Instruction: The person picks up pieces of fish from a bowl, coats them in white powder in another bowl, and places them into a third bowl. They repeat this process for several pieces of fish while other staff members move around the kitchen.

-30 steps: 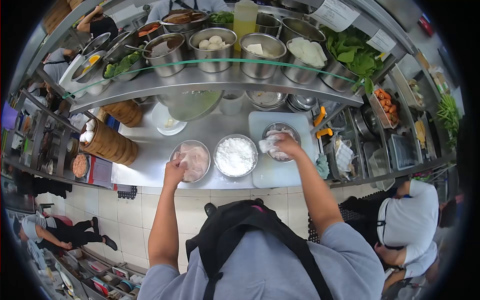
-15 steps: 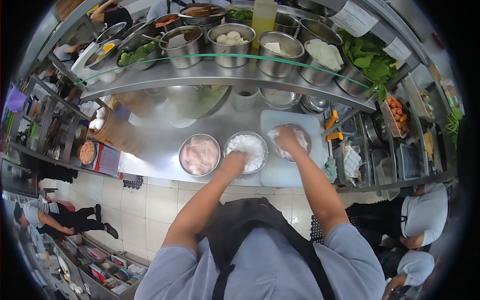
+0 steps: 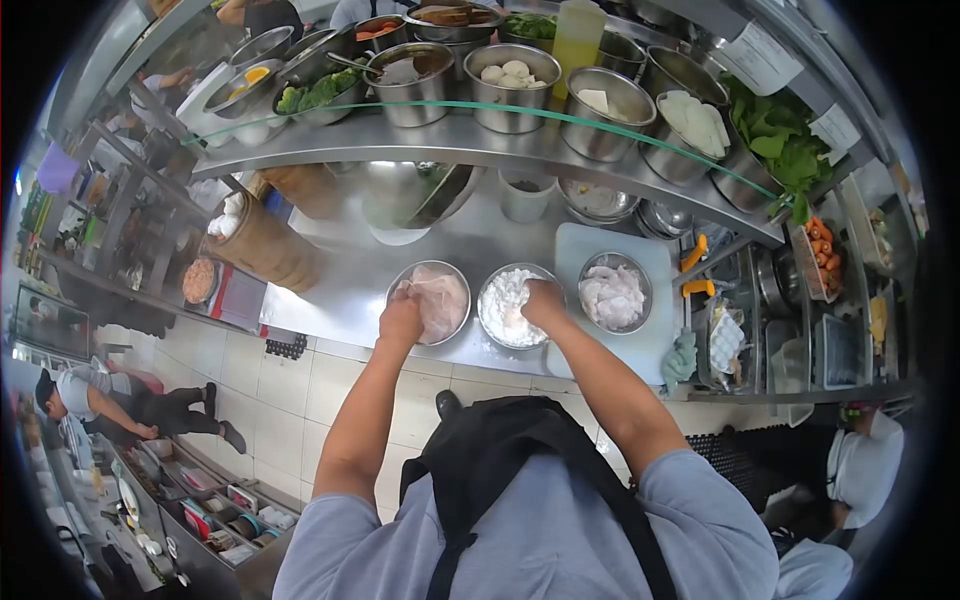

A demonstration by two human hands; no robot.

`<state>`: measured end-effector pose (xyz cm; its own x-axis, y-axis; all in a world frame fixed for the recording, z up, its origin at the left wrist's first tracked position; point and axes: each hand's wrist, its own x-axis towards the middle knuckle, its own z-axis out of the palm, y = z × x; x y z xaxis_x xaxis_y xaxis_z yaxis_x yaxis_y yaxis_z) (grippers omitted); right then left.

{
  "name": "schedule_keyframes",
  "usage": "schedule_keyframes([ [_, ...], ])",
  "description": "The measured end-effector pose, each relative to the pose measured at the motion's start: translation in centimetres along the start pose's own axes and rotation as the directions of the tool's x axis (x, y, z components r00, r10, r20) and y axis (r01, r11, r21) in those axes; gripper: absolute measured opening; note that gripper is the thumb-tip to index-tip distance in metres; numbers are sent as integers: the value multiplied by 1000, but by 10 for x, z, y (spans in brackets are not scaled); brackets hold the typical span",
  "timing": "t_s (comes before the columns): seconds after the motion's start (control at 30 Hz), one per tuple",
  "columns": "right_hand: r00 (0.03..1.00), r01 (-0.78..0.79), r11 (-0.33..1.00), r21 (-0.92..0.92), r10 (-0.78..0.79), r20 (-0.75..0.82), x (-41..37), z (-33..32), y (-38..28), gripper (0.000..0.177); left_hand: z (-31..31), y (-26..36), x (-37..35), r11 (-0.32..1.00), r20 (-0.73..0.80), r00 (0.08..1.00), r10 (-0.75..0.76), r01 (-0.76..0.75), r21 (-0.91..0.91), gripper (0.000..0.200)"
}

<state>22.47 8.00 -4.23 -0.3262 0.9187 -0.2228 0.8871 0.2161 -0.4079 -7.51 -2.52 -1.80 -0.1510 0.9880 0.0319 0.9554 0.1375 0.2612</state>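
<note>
My left hand [image 3: 401,320] reaches over the near left side of a steel bowl [image 3: 465,318] of raw pale pink meat slices [image 3: 440,298]. Its fingers are curled against the meat at that edge. In the middle bowl, my right hand [image 3: 543,305] is dipped into white powder [image 3: 503,301]. Those fingers are bent downward, and what they grip, if anything, is hidden. A third steel bowl [image 3: 648,305], holding whitish coated meat pieces [image 3: 611,291], stands on a pale cutting board [image 3: 625,357] to the right, with neither hand in it.
Above the counter, a steel shelf [image 3: 480,157] carries several pots of vegetables and other food. Bamboo steamers [image 3: 268,250] stand at the left. Orange-handled tools [image 3: 697,288] and a greenish cloth [image 3: 680,358] lie beside the board. Co-workers [image 3: 130,405] are at both sides.
My right hand has left the bowl on the board and is now in the powder. My left hand has moved from the powder to the raw meat. The camera view has shifted slightly.
</note>
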Motion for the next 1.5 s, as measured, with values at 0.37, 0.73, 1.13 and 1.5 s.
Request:
schedule_keyframes([
  [0.37, 977, 203, 971, -128, -210, -39, -22, 5, -15, 49, 22, -9, 9, 1000, 84, 996, -13, 13, 3, 30],
  [0.73, 998, 40, 986, 160, -48, 41, -8, -19, 10, 39, 19, -7, 8, 996, 30, 998, 61, -63, 56, 28],
  [1.13, 999, 13, 995, 96, -18, 45, -25, -27, -12, 53, -7, 8, 15, 992, 184, 981, -62, 40, 122, 26],
  [1.5, 936, 349, 936, 51, -345, -67, -32, -3, -9, 39, -23, 26, -1, 994, 77, 996, -34, 26, 103, 22],
])
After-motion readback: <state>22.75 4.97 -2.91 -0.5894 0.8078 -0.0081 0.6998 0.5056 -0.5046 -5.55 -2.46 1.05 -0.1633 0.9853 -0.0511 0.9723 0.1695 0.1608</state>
